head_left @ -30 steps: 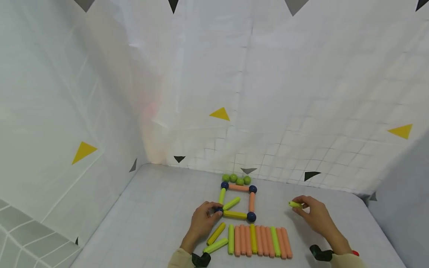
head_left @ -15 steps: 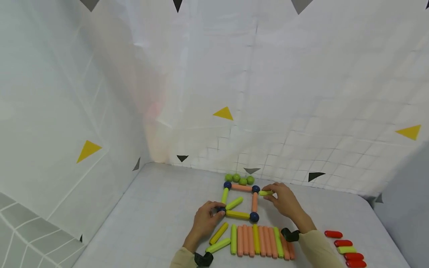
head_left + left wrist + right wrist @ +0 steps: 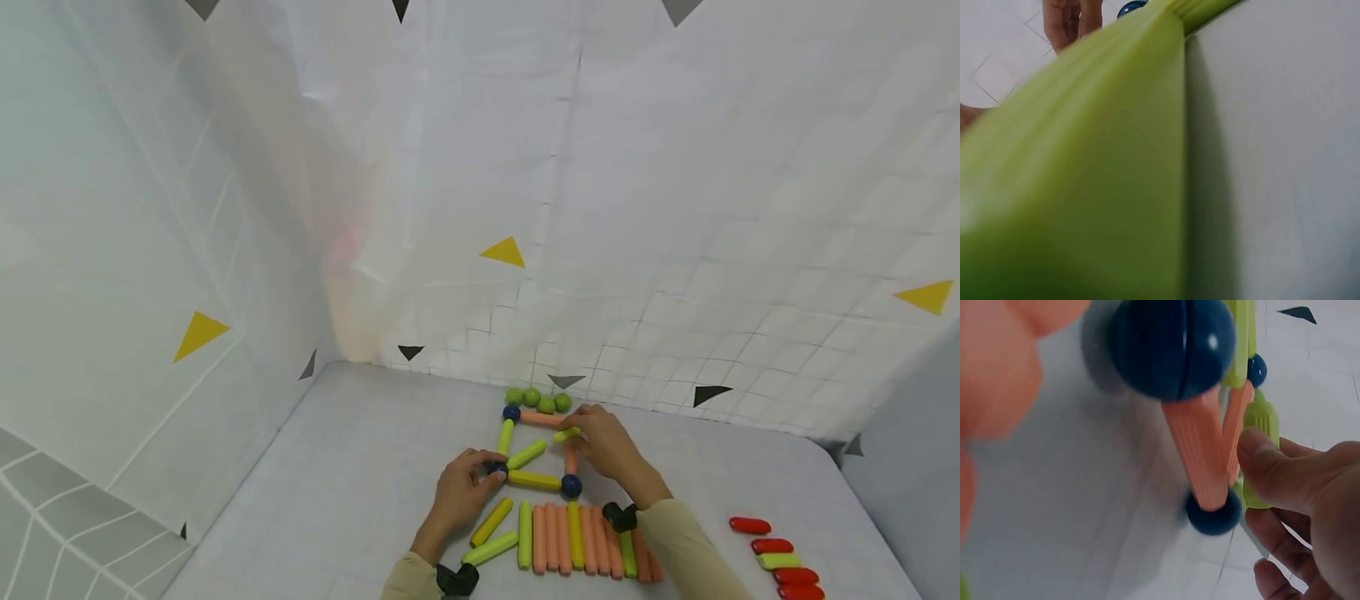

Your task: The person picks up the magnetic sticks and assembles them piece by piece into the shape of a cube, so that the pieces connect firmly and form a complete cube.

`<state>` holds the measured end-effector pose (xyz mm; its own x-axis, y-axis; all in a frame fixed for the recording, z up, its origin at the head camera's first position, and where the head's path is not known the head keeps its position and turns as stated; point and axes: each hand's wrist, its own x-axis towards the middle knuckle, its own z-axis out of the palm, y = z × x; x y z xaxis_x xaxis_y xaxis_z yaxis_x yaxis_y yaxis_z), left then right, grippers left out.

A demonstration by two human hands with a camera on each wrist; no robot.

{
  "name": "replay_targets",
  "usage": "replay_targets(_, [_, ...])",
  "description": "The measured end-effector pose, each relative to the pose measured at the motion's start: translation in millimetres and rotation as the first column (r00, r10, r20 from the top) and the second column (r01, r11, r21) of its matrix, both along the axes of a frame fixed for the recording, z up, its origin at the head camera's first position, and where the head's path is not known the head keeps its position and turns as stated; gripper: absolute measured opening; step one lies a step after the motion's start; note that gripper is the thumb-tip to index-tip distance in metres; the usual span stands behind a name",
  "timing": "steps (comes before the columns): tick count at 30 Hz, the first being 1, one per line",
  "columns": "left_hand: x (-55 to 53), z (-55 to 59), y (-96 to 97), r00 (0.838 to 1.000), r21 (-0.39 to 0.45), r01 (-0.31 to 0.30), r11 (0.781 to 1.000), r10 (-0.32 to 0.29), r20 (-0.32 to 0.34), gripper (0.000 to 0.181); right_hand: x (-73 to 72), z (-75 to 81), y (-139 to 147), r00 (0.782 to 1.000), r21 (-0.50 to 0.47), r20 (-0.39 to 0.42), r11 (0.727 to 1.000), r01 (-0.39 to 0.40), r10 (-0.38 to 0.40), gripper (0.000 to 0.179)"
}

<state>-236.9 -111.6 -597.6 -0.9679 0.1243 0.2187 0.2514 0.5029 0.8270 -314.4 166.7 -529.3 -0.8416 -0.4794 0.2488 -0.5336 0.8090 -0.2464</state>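
In the head view, my left hand (image 3: 461,492) holds a blue ball (image 3: 498,472) between thumb and fingers, at the lower left corner of a four-sided frame. A light green stick (image 3: 527,454) slants from that ball into the frame. My right hand (image 3: 611,446) pinches another light green stick (image 3: 1261,419) above the upper right corner. The right wrist view shows the blue ball (image 3: 1214,512) of that corner, which the hand hides in the head view. An orange stick (image 3: 1200,456) joins it to the large near blue ball (image 3: 1172,347). The frame's near side is a yellow stick (image 3: 534,481).
Several green balls (image 3: 532,397) sit behind the frame. In front lies a row of orange sticks (image 3: 552,537) with some yellow and green ones, beside a loose yellow stick (image 3: 491,522) and a green stick (image 3: 490,548). Red sticks (image 3: 772,546) lie at the right.
My right hand has carried the light green stick leftward from the right side to the frame's upper right corner. The red sticks at the right have come into view. My left hand stays at its ball.
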Motion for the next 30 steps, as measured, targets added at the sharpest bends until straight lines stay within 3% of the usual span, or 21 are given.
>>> replay_targets(7, [2.0, 2.8, 2.2, 1.000, 0.010, 0.006, 1.000, -0.005, -0.013, 0.022, -1.3, -5.1, -11.0, 0.998, 0.017, 0.068, 1.000, -0.019, 0.018, 0.023])
replay_targets(15, [2.3, 4.1, 1.2, 1.000, 0.005, -0.003, 1.000, 0.003, -0.010, 0.021, -1.5, -8.8, -17.0, 0.999, 0.070, -0.025, 0.997, 0.024, -0.022, 0.023])
replay_targets(24, [-0.8, 1.0, -0.1, 1.000, -0.001, -0.007, 1.000, 0.007, 0.010, 0.020, -3.1, -4.9, -31.2, 0.998, 0.151, 0.003, 0.987, 0.060, -0.061, 0.021])
replay_targets(30, [-1.4, 0.9, -1.2, 1.000, 0.005, -0.002, 1.000, 0.002, 0.012, 0.021, -6.4, -13.1, -36.5, 0.999, 0.113, 0.029, 0.993, 0.024, -0.028, 0.020])
